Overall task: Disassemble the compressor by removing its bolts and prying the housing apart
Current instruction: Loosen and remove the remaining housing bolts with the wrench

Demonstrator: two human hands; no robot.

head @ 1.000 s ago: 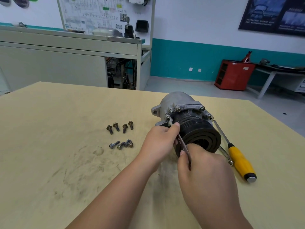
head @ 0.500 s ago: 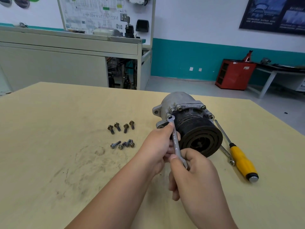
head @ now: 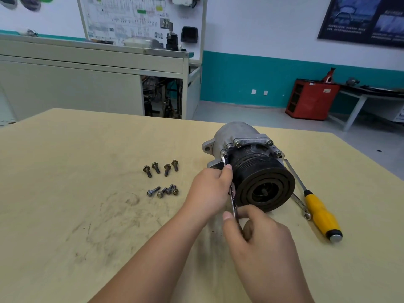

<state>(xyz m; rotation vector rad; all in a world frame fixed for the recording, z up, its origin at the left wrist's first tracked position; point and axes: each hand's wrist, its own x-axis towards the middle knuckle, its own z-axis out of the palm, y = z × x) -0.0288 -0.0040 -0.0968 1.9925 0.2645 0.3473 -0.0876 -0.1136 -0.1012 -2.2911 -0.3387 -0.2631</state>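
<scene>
There is only one camera. It sits on the person's head and looks forward and down over the table [head: 65,215]. It is close to the left hand [head: 207,191] and right hand [head: 260,243], which come in from the bottom. The view is wide, so the far wall [head: 262,29] shows on top.

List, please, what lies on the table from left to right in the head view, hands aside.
Loose dark metal bolts → grey metal compressor with black ribbed pulley → yellow-handled screwdriver. The held silver wrench overlaps the compressor, so it is omitted.
</scene>
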